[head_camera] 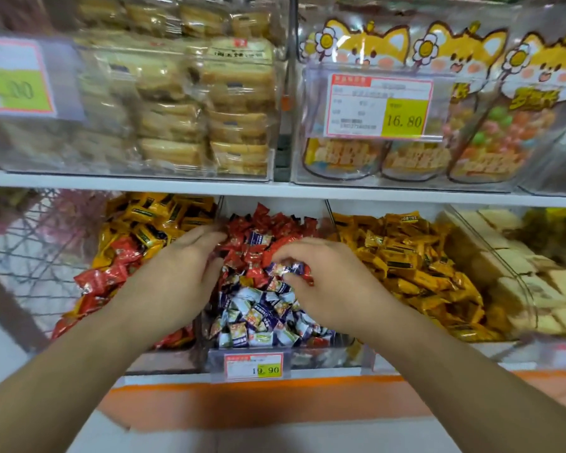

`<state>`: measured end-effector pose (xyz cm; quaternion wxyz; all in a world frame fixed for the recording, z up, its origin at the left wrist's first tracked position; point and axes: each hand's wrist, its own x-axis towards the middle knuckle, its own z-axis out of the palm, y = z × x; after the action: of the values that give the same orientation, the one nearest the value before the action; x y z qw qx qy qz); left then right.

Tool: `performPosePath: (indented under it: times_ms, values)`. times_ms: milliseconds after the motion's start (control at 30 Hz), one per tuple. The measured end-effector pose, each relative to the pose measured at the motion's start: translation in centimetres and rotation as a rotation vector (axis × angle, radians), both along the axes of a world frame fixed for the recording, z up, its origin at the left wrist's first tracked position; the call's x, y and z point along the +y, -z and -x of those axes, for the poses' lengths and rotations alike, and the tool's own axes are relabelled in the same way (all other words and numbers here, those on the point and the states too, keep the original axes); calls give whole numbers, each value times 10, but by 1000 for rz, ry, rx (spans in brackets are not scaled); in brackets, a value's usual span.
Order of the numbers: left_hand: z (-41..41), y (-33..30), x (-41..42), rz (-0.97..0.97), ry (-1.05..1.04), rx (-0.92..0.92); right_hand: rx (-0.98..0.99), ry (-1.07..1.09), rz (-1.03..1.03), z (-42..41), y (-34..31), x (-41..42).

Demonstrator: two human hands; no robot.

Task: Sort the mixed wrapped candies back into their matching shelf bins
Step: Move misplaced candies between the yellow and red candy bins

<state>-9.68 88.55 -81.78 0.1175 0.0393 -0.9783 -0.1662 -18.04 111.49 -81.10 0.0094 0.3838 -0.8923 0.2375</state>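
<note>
A white shelf (275,188) carries clear bins of bread packs (177,103) and fox-printed candy bags (455,103) above a lower row of bins. There the middle bin (363,356) holds red candies (275,227) at the back and blue-and-white candies (258,318) in front; the left bin (164,361) mixes yellow and red wrappers, the right bin (517,273) holds yellow ones. The left hand (177,273) rests at the divider, fingers straight and pressed together. The right hand (324,282) curls its fingers (286,256), pinching a blue-and-white candy (291,269) over the middle bin.
</note>
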Motion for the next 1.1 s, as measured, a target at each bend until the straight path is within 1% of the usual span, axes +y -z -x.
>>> performPosePath:
  times_ms: [100, 267, 467, 567, 733, 800, 900, 967, 1000, 1067, 1100]
  values:
    - [-3, 3, -2, -16, 4, -15, -54, -78, 10, -1, 12, -24]
    - [-8, 5, -5, -65, 16, -32, -109, -31, -20, 4, 24, -45]
    - [-8, 3, -4, -79, 16, -38, -87, 13, -22, 9, 32, -53]
    - [-8, 1, -3, -82, 15, -48, -103, 22, 17, 9, 35, -55]
    - [-11, -1, 0, -73, 23, -47, -50, 15, 32, 7, 28, -48]
    - [-11, -4, 0, -83, 37, -31, -38, 51, 76, 8, 17, -39]
    - [-12, -15, 10, -113, 63, 24, -139, 150, 258, 5, -3, -18]
    - [-12, -22, 22, -193, 63, 21, -233, 187, 391, 0, -15, -4]
    - [-11, -25, 30, -266, 61, -2, -284, 198, 459, -3, -20, 3]
    - [-10, -29, 44, -502, 73, -30, -396, 227, 591, -10, -27, 16]
    - [-9, -30, 50, -624, 81, -39, -435, 244, 624, -12, -30, 23]
